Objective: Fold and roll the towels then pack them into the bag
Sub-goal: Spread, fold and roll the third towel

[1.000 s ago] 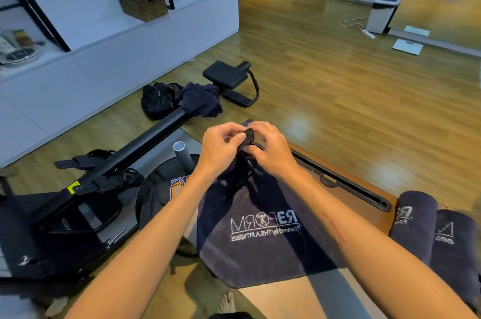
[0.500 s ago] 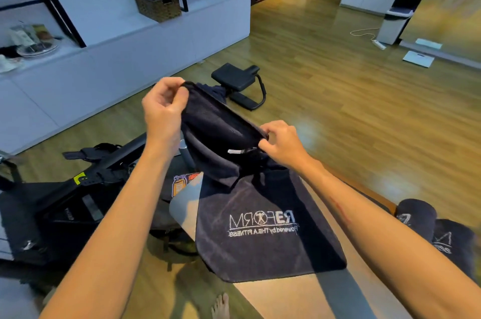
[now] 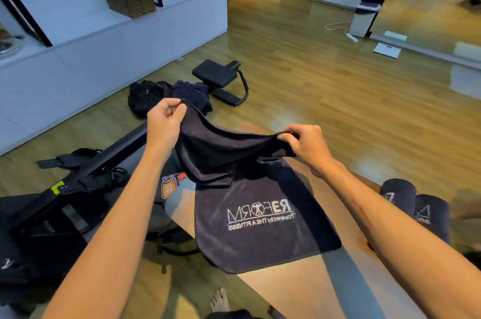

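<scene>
The person's left hand (image 3: pixel 165 121) pinches one corner of the dark towel (image 3: pixel 260 214) and lifts it high, while the right hand (image 3: pixel 305 144) pinches the other corner lower down, so the towel's top edge sags in a curve between the two hands, which are well apart. The lower part of the towel lies flat on the wooden tabletop (image 3: pixel 294 290), its white printed logo facing up, and its near-left edge droops just past the tabletop's left edge. At the right end of the tabletop two rolled towels (image 3: pixel 416 204) lie side by side, touching each other and well apart from the spread towel. On the floor to the left lies a long black exercise machine (image 3: pixel 86 170) with straps, close to the tabletop. Farther off on the floor, a crumpled dark towel (image 3: pixel 192 95) rests against a black bag (image 3: pixel 145 97), just beside a small padded black bench (image 3: pixel 218 76). Beyond the hands, the wooden floor (image 3: pixel 325 84) stretches wide and bare toward the far wall. A bare foot (image 3: pixel 220 299) shows at the bottom edge.
</scene>
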